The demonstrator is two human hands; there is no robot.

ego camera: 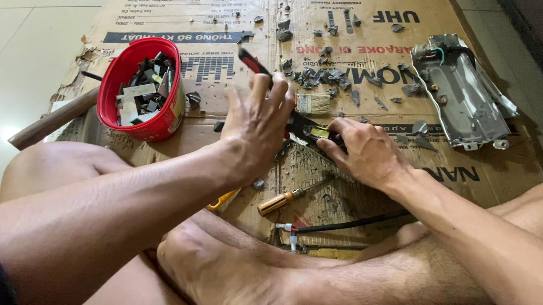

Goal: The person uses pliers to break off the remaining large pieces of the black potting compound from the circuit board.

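My left hand [257, 123] grips the red-and-black handles of a pair of pliers [255, 65] that slant up to the left. The jaws meet a small dark part with a yellow patch [318, 133], which my right hand [362, 153] pinches and steadies on the flattened cardboard [354, 26]. Both hands hover close together over the cardboard, just beyond my crossed legs. What the pliers' jaws clamp is hidden by my fingers.
A red tub [110, 92] of grey scrap pieces stands at the left, a wooden handle [53, 120] beside it. Loose grey chips [326, 77] and a small brush [314, 103] lie behind the hands. A metal housing [460, 95] lies right. A yellow-handled screwdriver [276, 203] and black cable [349, 224] lie near my legs.
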